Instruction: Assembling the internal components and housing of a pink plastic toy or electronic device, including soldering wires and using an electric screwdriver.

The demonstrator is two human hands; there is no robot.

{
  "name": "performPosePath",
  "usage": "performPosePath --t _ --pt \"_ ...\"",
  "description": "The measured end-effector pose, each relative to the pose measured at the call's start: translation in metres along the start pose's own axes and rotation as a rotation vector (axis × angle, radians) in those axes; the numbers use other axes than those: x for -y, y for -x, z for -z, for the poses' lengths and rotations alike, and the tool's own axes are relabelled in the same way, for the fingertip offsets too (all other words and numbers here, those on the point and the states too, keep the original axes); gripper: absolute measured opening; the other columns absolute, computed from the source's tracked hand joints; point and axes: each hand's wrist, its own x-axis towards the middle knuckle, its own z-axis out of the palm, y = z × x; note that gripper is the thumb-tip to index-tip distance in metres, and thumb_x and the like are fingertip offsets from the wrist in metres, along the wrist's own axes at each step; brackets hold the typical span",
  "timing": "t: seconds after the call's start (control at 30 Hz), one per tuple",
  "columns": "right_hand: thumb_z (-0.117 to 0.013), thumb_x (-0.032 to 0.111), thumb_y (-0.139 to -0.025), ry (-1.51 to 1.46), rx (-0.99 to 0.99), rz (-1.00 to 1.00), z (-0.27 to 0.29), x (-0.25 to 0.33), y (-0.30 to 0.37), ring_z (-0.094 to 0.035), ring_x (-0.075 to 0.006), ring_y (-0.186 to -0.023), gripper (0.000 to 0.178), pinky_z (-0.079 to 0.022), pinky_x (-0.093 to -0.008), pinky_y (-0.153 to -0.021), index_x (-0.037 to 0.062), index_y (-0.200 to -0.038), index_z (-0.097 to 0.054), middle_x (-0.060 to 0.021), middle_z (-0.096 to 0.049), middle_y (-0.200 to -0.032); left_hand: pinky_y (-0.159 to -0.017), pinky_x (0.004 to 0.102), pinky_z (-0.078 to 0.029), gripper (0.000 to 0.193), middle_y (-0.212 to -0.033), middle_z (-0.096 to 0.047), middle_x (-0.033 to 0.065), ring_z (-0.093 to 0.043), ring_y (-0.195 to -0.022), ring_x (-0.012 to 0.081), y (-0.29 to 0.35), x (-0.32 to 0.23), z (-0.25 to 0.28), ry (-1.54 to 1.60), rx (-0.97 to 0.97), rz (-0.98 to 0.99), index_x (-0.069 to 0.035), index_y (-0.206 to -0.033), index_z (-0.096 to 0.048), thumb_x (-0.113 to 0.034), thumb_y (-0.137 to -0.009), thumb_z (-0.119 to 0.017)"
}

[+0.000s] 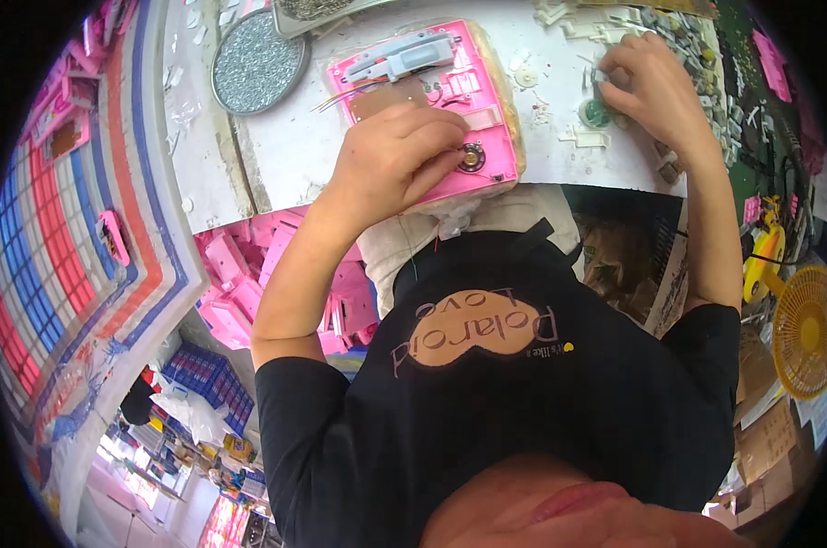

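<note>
A pink plastic casing (486,87) lies open on a padded, plastic-wrapped block, with a grey mechanism (404,59), a brown board (386,99), loose wires and a round black speaker (471,158) inside. Over its near left part, my left hand (397,157) is closed, fingertips and thumb curled together beside a pale rectangular piece (484,119). What it grips is hidden. To the right, my right hand (655,91) pinches a small pale part (600,76) between thumb and forefinger. Below that thumb sits a small round green container (594,113).
A round tray of screws (261,62) stands at the back left, touching a metal tray (317,9). Small grey parts (705,59) are heaped on the right, near white plastic pieces (589,138). Pink casings (240,283) pile below the table's left. A yellow fan (804,331) is far right.
</note>
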Motion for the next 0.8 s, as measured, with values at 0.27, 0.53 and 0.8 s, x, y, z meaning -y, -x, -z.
performPosePath --t 0.27,0.53,0.8 --pt "-0.077 0.015 -0.078 -0.248 -0.315 0.443 0.013 0.06 -0.006 -0.057 -0.0249 -0.057 0.024 -0.049 -0.0386 -0.07 0.0126 -0.099 -0.065 -0.0005 -0.054 -0.058 -0.062 0.0229 -0.05 0.022 -0.081 -0.071 0.005 -0.062 -0.069 0.0067 -0.059 -0.033 0.016 0.562 -0.062 0.715 0.001 -0.106 -0.07 -0.019 -0.097 -0.073" --pt "-0.077 0.006 -0.081 -0.654 -0.352 0.231 0.008 0.064 0.019 -0.073 -0.0195 -0.074 0.035 -0.055 -0.0323 -0.07 0.0103 -0.115 -0.068 -0.005 -0.073 -0.079 -0.06 0.0223 -0.052 0.013 -0.082 -0.068 0.0026 -0.064 -0.069 0.0075 -0.093 -0.028 0.011 0.948 0.135 0.782 0.001 -0.101 -0.065 -0.012 -0.1 -0.068" --pt "-0.068 -0.004 -0.093 -1.576 -0.47 -0.174 -0.014 0.055 0.057 -0.062 -0.008 -0.085 0.046 -0.049 -0.0208 -0.075 -0.0005 -0.137 -0.056 -0.0027 -0.066 -0.094 -0.063 0.0238 -0.053 0.01 -0.085 -0.068 0.0019 -0.064 -0.072 0.0081 -0.144 -0.04 -0.024 0.706 0.259 0.446 0.0 -0.101 -0.066 -0.01 -0.099 -0.068"
